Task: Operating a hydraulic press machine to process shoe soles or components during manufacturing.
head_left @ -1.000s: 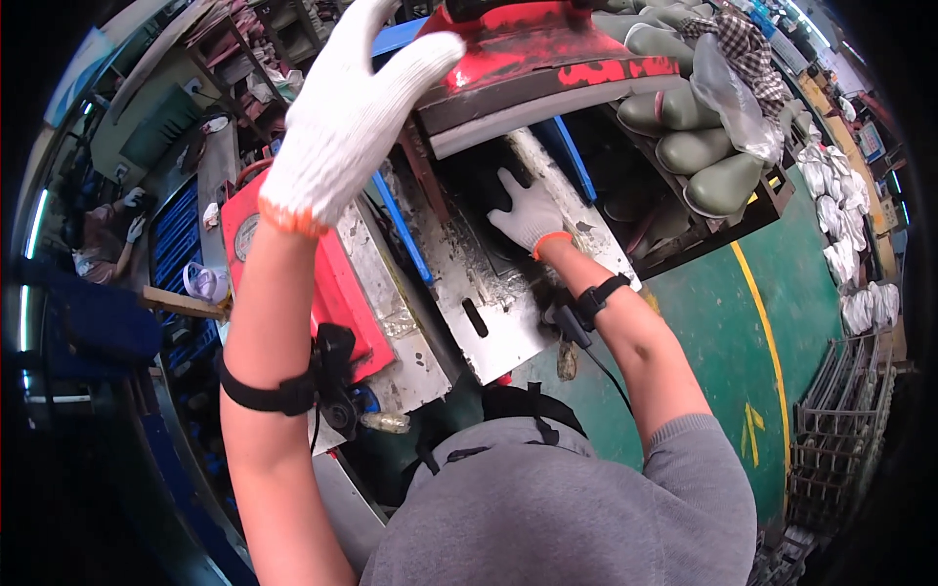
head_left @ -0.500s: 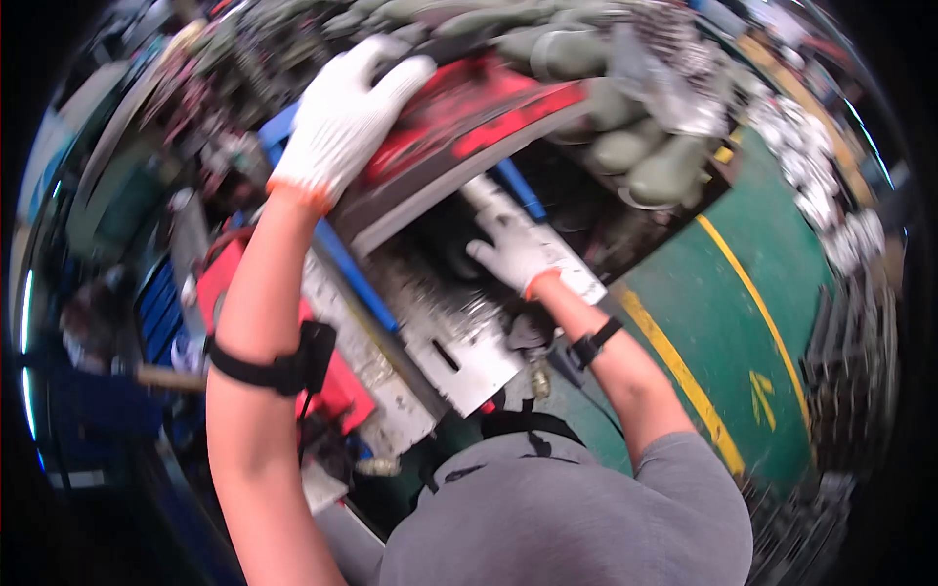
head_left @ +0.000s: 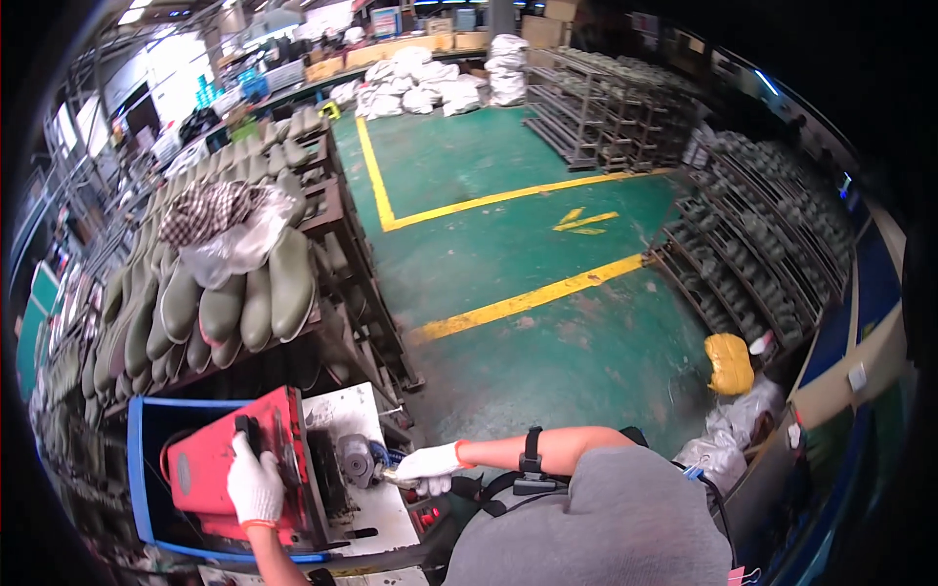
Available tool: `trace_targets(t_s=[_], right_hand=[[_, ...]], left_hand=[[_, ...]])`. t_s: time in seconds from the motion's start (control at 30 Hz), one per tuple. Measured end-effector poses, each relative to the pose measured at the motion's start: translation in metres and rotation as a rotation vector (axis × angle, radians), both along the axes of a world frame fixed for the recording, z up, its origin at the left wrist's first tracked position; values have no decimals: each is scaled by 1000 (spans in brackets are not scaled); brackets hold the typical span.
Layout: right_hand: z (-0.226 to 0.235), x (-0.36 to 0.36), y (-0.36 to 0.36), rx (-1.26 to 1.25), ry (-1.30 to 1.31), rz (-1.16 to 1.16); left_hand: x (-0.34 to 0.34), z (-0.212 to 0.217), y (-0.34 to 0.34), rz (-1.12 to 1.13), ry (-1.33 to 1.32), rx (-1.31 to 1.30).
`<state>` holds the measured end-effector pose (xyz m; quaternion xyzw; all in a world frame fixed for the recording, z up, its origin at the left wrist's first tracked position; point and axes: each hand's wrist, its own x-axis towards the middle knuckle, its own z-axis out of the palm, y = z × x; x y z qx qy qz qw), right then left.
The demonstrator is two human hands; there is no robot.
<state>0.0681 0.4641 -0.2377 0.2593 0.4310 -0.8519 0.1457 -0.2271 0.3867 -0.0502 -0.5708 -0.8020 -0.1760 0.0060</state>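
– The right white-gloved hand?
– It is curled around a yellowish handle beside the round grey metal part.
– And the left white-gloved hand?
– On the black handle of the red metal cover; how closed, I cannot tell.

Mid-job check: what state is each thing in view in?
Left hand: gloved, at the black handle
Right hand: gloved, fingers curled
Red cover: open or shut, unclear
Boots: packed in rows
Checked cloth: bunched on the boots
Plastic bag: crumpled
White sacks: heaped up
Rack at right: loaded
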Motion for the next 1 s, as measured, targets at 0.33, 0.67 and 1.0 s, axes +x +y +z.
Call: trace_targets(t_s=[0.33, 0.67, 1.0], right_hand=[[-11, -2, -21, -191, -1, -176], [-18, 0, -6, -177, -32, -406], [-50, -106, 97, 931, 16, -652]], left_hand=[[52, -110, 5, 105, 96, -80], [53, -142, 8, 100, 99, -106], [45, -156, 8, 138, 152, -155]])
